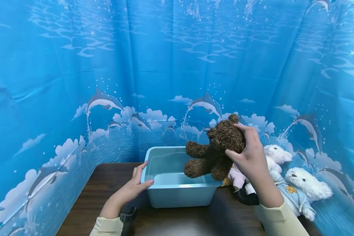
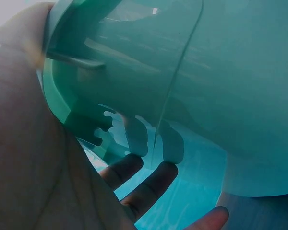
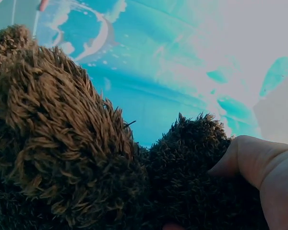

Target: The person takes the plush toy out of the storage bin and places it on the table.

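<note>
A light blue plastic bin (image 1: 181,197) stands on the table in the head view. My left hand (image 1: 132,187) grips its left end, thumb over the front corner of the rim. In the left wrist view, fingertips (image 2: 165,175) touch the bin's smooth wall (image 2: 230,96). Above the bin's right part, my right hand (image 1: 251,156) holds a brown teddy bear (image 1: 224,139) by the head, thumb and fingers on either side. The bear leans with its legs towards the left, over the opening. Shaggy fur (image 3: 62,129) fills much of the right wrist view, with my thumb (image 3: 235,155) pressed into it.
Right of the bin sit a white plush toy in a blue shirt (image 1: 295,193), another white plush (image 1: 275,155) and a partly hidden one in pink (image 1: 236,178). A dark wood table (image 1: 177,224) lies beneath. Blue dolphin-print curtains (image 1: 171,65) surround it.
</note>
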Demonstrator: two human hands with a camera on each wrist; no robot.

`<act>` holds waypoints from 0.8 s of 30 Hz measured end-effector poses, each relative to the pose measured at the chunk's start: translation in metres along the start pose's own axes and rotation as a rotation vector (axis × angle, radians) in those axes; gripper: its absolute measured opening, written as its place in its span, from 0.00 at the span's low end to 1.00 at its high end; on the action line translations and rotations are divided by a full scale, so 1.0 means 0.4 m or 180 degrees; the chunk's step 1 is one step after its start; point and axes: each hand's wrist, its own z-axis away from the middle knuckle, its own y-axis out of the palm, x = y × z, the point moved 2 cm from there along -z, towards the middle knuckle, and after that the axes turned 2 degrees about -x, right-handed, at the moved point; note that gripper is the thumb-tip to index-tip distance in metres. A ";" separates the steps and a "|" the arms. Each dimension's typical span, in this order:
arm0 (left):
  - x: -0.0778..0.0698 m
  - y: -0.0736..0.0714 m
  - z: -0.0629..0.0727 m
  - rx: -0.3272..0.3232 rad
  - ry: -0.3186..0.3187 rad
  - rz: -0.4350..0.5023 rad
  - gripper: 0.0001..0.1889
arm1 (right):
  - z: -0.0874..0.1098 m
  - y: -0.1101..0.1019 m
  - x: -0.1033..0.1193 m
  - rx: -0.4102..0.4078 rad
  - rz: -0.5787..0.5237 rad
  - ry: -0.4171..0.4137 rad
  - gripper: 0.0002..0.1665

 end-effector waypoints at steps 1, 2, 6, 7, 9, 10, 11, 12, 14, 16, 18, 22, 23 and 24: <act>0.001 0.000 -0.001 -0.0006 0.0002 -0.0002 0.52 | 0.004 -0.013 -0.002 -0.0027 -0.0010 0.0010 0.55; 0.003 0.000 -0.001 -0.0010 0.0005 0.0000 0.52 | 0.008 -0.025 -0.004 -0.0048 -0.0028 0.0022 0.55; 0.006 -0.001 -0.002 -0.0010 0.0000 0.0006 0.52 | 0.034 -0.071 -0.012 -0.0148 -0.0043 0.0064 0.58; 0.007 -0.001 -0.001 -0.0003 -0.0004 0.0002 0.52 | 0.042 -0.082 -0.014 -0.0185 -0.0019 0.0085 0.59; 0.009 -0.001 -0.001 0.0006 -0.0009 0.0009 0.52 | 0.059 -0.104 -0.020 -0.0270 0.0024 0.0133 0.61; 0.009 -0.001 -0.002 0.0010 -0.0010 0.0011 0.52 | 0.067 -0.116 -0.023 -0.0318 0.0046 0.0163 0.62; 0.010 -0.001 -0.002 0.0010 -0.0011 0.0015 0.52 | 0.076 -0.126 -0.026 -0.0362 0.0042 0.0189 0.62; 0.010 -0.001 -0.003 0.0011 -0.0010 0.0020 0.52 | 0.084 -0.136 -0.029 -0.0409 0.0041 0.0216 0.62; 0.009 -0.002 -0.003 0.0008 -0.0012 0.0027 0.52 | 0.102 -0.154 -0.035 -0.0472 0.0034 0.0298 0.63; 0.008 -0.002 -0.003 0.0009 -0.0013 0.0019 0.52 | 0.119 -0.169 -0.039 -0.0504 0.0021 0.0360 0.64; 0.005 -0.002 -0.001 0.0016 -0.0007 0.0003 0.52 | 0.134 -0.181 -0.042 -0.0522 0.0026 0.0430 0.64; 0.000 -0.002 0.001 0.0023 0.0004 -0.0007 0.52 | 0.160 -0.203 -0.053 -0.0550 0.0061 0.0632 0.63; 0.000 -0.001 0.001 0.0023 0.0011 -0.0009 0.52 | 0.168 -0.208 -0.058 -0.0559 0.0086 0.0714 0.63; 0.000 -0.001 0.001 0.0025 0.0019 -0.0009 0.52 | 0.176 -0.213 -0.064 -0.0566 0.0119 0.0803 0.63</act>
